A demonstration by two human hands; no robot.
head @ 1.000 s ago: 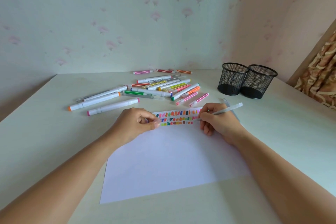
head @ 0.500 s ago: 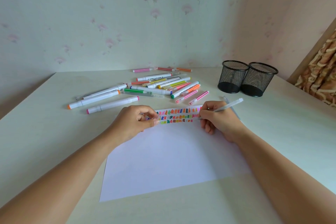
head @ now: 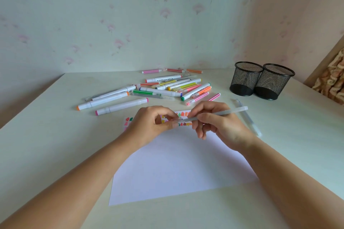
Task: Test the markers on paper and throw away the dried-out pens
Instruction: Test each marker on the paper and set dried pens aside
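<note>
Fingers (head: 203, 107) of the right hand (head: 223, 126) are curled round a clear pen (head: 235, 110), pinching its barrel so that it lies nearly level, its far end pointing right. The left hand (head: 152, 124) meets it from the other side, thumb and fingertips pinching the pen's left end; whether that end carries a cap cannot be told. Both hands hover over the top edge of a white sheet of paper (head: 176, 173), where rows of colour swatches (head: 128, 121) show between and beside them. Behind the paper a loose heap of markers (head: 167, 87) lies on the pale surface (head: 55, 135). A second clear pen (head: 251, 122) lies just right of the right hand. Two black mesh cups (head: 245, 80) stand touching at the back right.
</note>
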